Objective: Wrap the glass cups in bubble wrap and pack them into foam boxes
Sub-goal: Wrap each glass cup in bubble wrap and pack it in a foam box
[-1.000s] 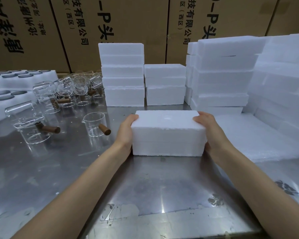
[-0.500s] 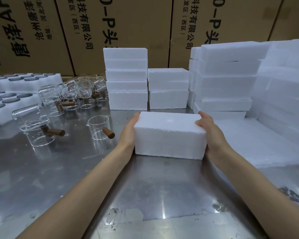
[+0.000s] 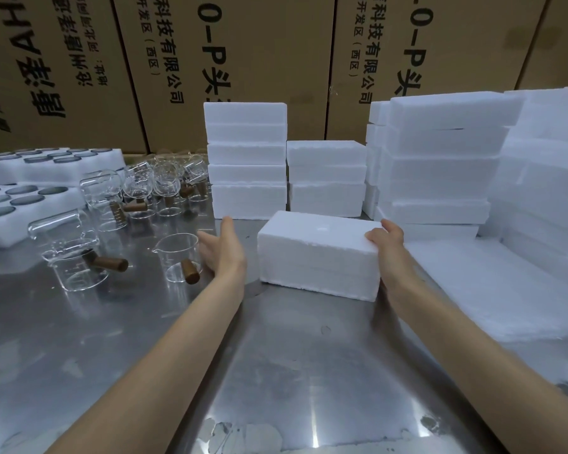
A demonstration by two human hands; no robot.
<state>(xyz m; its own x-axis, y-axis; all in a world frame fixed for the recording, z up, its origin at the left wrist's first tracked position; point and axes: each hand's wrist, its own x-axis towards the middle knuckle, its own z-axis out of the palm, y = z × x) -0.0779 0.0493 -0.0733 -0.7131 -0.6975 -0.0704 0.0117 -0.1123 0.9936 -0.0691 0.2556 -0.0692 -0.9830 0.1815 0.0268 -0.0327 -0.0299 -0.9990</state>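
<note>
Sitting mid-frame on the steel table, the closed foam box has my right hand gripping its right end, probably fingers over the top edge; left hand hovers released beside a glass cup.

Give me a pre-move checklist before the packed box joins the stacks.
1. Foam box closed, lid seated: ok.
2. Right hand holding the box's right end: ok.
3. Left hand on the box: not ok, open and clear of its left end.
4. Nearest glass cup clear of the left hand: cannot tell, it sits very close.
5. Room on the shorter foam box stack behind: ok, top bare.
6. Steel table between box and stacks free: ok.
</note>
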